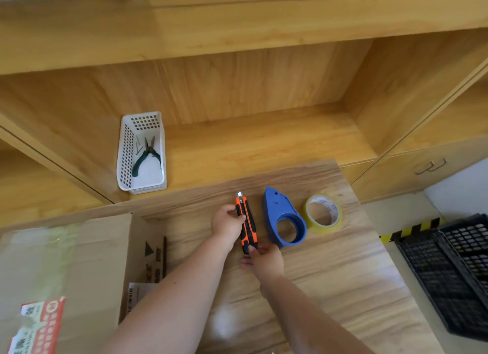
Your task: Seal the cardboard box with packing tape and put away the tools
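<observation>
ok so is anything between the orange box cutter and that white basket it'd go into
Nothing visible. The orange and black box cutter, held by the left hand and right hand, has bare wooden tabletop and shelf between it and the white perforated basket. The basket already holds green-handled pliers, with room beside them.

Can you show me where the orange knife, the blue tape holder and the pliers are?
orange knife [247,219], head view, middle of its orange and black handle.
blue tape holder [277,208], head view, flat blue side plate.
pliers [148,155], head view, near the pivot, inside the white basket.
</observation>
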